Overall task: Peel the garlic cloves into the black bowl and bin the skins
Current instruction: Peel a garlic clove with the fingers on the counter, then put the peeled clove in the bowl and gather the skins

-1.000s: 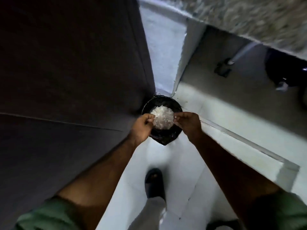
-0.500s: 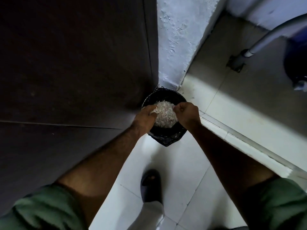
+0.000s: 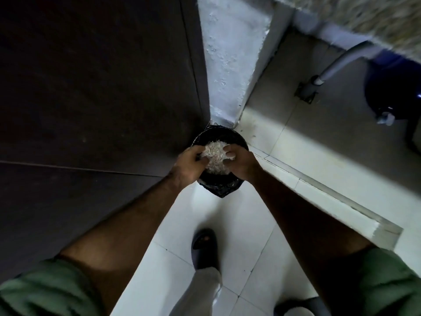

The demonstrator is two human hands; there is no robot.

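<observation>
A pile of white garlic skins (image 3: 216,156) sits between my two hands, held over a small bin lined with a black bag (image 3: 218,188) on the floor in the corner. My left hand (image 3: 188,166) grips the pile from the left with curled fingers. My right hand (image 3: 241,161) grips it from the right, fingers curled over its top edge. Whether the skins lie on a sheet or plate is hidden by my hands. The black bowl and the cloves are out of sight.
A dark cabinet wall (image 3: 91,110) stands close on the left, a white pillar (image 3: 227,65) behind the bin. A raised tiled step (image 3: 319,190) runs along the right, with a grey pipe (image 3: 337,65) and a blue container (image 3: 394,87) beyond. My sandalled foot (image 3: 205,249) is on white floor tiles.
Both hands have closed in over the pile of skins and sunk lower toward the bin's mouth. The camera has tipped further down toward the bin.
</observation>
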